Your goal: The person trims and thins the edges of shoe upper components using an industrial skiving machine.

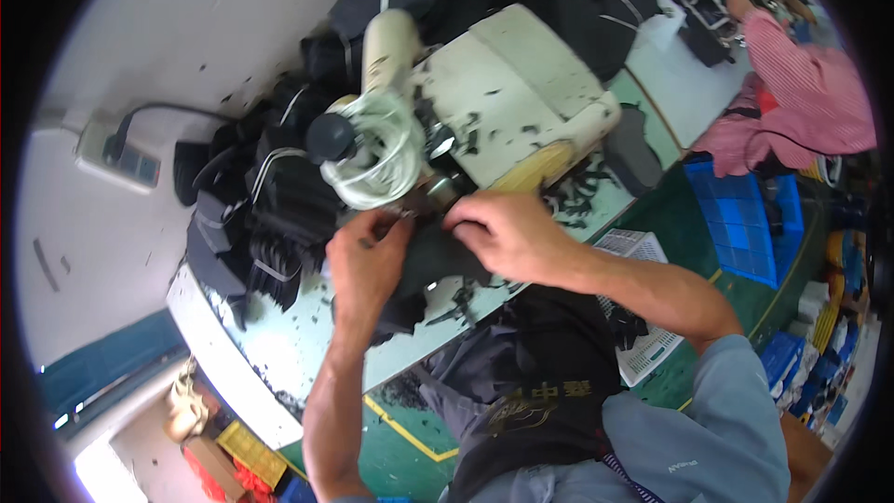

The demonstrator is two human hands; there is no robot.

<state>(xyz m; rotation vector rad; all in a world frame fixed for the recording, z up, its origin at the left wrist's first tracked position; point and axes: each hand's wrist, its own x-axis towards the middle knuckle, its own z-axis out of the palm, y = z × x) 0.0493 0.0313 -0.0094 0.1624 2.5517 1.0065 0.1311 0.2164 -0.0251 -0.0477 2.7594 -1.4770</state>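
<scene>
Both my hands are at the front of a cream-coloured machine (pixel 503 84) that looks like a skiving or trimming machine. Between them is a dark, flat piece of material (pixel 442 256), lying under the machine's round metal part (pixel 442 191). My right hand (pixel 512 235) is closed, with thumb and fingers pinching the piece's right edge. My left hand (pixel 363 265) is closed with its fingertips at the far left edge of the piece, just below a coil of white cord (pixel 377 154). The fingertips are partly hidden by the coil and the machine.
Bundles of dark cut pieces (pixel 298 172) tied with white bands crowd the left and back of the table (pixel 270 340). Dark scraps lie around the machine. A white basket (pixel 643 359) and a blue crate (pixel 745 219) stand at right. Another person's pink striped sleeve (pixel 792 65) shows far right.
</scene>
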